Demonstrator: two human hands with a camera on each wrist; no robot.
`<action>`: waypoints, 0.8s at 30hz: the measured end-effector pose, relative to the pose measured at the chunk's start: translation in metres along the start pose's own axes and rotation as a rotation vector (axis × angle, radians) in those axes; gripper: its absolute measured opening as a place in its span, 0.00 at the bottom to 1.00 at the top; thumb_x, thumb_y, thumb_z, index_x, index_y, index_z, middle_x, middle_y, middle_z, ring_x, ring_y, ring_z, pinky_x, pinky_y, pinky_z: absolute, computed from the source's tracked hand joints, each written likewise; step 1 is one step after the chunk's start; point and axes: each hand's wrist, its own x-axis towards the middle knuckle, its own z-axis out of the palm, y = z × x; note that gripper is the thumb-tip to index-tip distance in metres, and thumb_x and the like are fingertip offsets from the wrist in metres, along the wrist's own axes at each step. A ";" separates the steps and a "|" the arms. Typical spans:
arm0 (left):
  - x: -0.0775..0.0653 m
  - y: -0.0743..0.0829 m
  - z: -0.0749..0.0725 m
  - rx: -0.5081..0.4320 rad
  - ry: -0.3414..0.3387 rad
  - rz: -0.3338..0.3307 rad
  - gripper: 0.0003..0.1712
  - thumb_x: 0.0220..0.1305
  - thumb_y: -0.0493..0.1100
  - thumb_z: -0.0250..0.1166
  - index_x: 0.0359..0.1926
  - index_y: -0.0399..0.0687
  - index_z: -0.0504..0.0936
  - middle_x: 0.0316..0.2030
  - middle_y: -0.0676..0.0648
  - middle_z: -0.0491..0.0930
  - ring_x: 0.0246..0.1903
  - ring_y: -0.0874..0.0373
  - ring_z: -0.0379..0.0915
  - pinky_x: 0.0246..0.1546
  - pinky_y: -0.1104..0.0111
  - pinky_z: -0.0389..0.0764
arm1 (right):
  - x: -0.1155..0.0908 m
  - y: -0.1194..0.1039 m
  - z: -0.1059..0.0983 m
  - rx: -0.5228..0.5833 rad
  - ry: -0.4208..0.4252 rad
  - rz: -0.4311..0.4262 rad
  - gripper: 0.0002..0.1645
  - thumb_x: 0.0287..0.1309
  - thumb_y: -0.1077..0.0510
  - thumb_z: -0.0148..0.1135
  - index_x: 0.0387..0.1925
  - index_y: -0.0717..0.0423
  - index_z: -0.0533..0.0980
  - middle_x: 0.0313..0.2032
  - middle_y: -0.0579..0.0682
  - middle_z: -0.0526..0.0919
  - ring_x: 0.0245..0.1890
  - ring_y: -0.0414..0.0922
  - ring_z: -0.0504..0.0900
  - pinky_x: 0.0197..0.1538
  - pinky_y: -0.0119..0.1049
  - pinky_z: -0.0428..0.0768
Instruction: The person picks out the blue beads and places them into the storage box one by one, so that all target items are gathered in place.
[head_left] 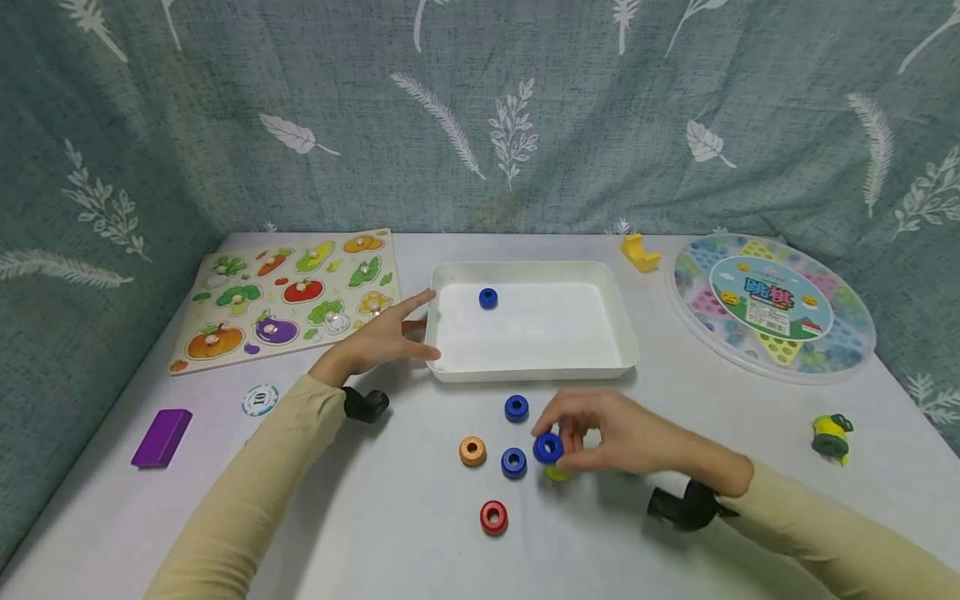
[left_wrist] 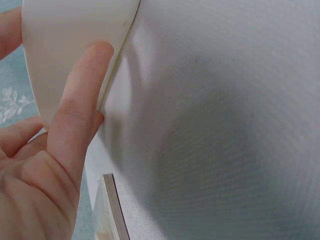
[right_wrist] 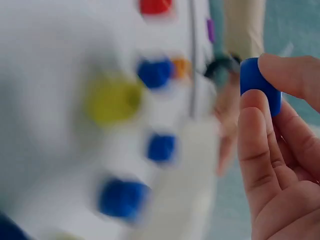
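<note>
My right hand (head_left: 622,433) pinches a blue ring-shaped bead (head_left: 548,448) between thumb and fingertips. In the right wrist view the held blue bead (right_wrist: 260,85) shows its smooth side. It partly covers a yellow bead (head_left: 558,473) in the head view. Two more blue beads, one upper (head_left: 516,408) and one lower (head_left: 513,463), lie left of this hand, with an orange bead (head_left: 472,451) and a red bead (head_left: 493,517). My left hand (head_left: 386,337) touches the left end of a white tray (head_left: 532,375), straight fingers spread against its outer wall (left_wrist: 75,30). One blue bead (head_left: 488,298) sits inside the tray.
Behind the left arm lies a vegetable puzzle board (head_left: 292,292). A poker chip (head_left: 260,400) and a purple block (head_left: 162,438) are at left. A yellow piece (head_left: 640,252), a round board-game case (head_left: 772,308) and a small green-yellow toy (head_left: 831,437) stand at right.
</note>
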 end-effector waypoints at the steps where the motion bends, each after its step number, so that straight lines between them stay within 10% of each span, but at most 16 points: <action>1: 0.000 0.000 0.000 -0.002 -0.003 0.002 0.58 0.52 0.38 0.71 0.75 0.57 0.42 0.74 0.49 0.38 0.69 0.45 0.49 0.61 0.47 0.61 | 0.006 -0.003 -0.009 -0.027 0.020 -0.017 0.18 0.54 0.63 0.68 0.48 0.59 0.77 0.40 0.47 0.78 0.31 0.40 0.78 0.35 0.35 0.80; 12: 0.001 -0.002 -0.001 -0.002 -0.011 0.016 0.58 0.53 0.39 0.71 0.75 0.57 0.43 0.74 0.49 0.39 0.69 0.47 0.50 0.61 0.50 0.62 | 0.080 0.002 -0.099 -0.235 0.290 0.082 0.20 0.54 0.66 0.66 0.50 0.64 0.76 0.38 0.56 0.78 0.32 0.45 0.78 0.36 0.33 0.78; 24: -0.003 -0.002 -0.001 -0.015 0.000 0.016 0.57 0.53 0.38 0.71 0.75 0.57 0.43 0.74 0.49 0.40 0.69 0.46 0.50 0.62 0.49 0.61 | 0.129 0.060 -0.112 -0.206 0.301 0.313 0.23 0.55 0.62 0.66 0.54 0.63 0.76 0.45 0.59 0.79 0.39 0.49 0.79 0.41 0.38 0.76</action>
